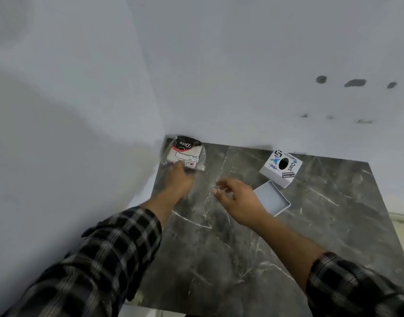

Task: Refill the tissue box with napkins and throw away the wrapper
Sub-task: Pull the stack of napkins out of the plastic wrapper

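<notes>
Left hand fingers on near edge of wrapped napkin pack in far left corner of marble table, grip unclear; right hand open, empty, beside white tray; tissue box behind.

The napkin pack reads "Dove" (upside down); the tissue box lid stickers read "Dart", "/codex", "SOFTWARE ENGINEER".

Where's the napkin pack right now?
In the head view, the napkin pack lies in the table's far-left corner against the wall, under the left hand's fingertips, well left of the tissue box.
</notes>
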